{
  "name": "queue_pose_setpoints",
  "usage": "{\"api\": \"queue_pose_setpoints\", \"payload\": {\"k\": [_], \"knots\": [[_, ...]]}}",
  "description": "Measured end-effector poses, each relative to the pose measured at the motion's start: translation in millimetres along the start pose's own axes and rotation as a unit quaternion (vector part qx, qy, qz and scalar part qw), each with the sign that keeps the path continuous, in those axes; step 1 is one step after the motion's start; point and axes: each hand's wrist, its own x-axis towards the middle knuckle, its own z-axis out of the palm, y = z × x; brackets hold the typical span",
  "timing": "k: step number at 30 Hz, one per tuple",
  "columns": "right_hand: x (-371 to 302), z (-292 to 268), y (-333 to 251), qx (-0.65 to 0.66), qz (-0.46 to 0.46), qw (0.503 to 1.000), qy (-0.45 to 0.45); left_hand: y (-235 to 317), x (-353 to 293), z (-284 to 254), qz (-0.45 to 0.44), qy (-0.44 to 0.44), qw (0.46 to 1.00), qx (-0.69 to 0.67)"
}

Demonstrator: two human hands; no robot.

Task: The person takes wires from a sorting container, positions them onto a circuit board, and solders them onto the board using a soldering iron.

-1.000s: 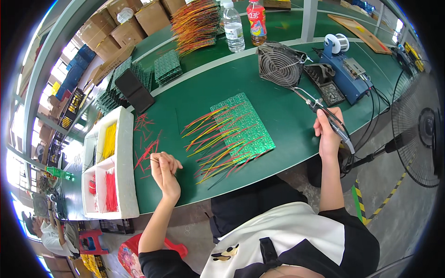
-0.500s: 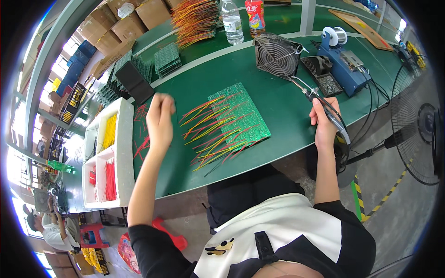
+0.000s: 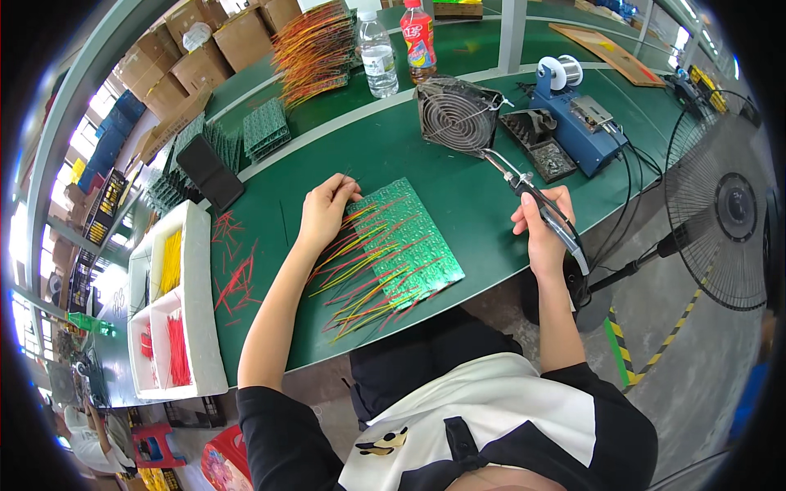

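Note:
My left hand is at the upper left corner of a green circuit board, its fingers pinched on a thin black wire that pokes out past the fingertips. Red and yellow wires run in rows across the board and hang over its left side. In my right hand is a soldering iron, held to the right of the board, with its metal tip end pointing away from me toward the fan; the tip is apart from the board.
A white foam box at left holds red and yellow wires; loose red wires lie beside it. Behind are a dark phone-like slab, stacked boards, two bottles, a square fan and a blue solder feeder.
My left hand has moved right, from beside the foam box to the board's upper left corner. The right hand still holds the soldering iron. The whole view has shifted a little.

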Motion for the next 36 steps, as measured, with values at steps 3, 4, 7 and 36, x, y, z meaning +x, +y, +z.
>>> {"api": "queue_pose_setpoints", "payload": {"k": [3, 4, 7, 36], "knots": [[-1, 6, 0, -0.014, -0.009, 1.0, -0.026, 1, -10, 4, 0.035, -0.007, 0.998, -0.047], [-1, 8, 0, -0.014, -0.016, 1.0, -0.023, 1, -14, 2, 0.032, -0.006, 0.998, -0.048], [2, 11, 5, -0.023, -0.035, 0.999, -0.007, 13, -21, -8, 0.097, 0.095, 0.989, 0.052], [-3, 30, -1, 0.02, 0.036, 0.999, 0.018, 22, -57, 7, 0.028, 0.051, 0.998, -0.039]]}}
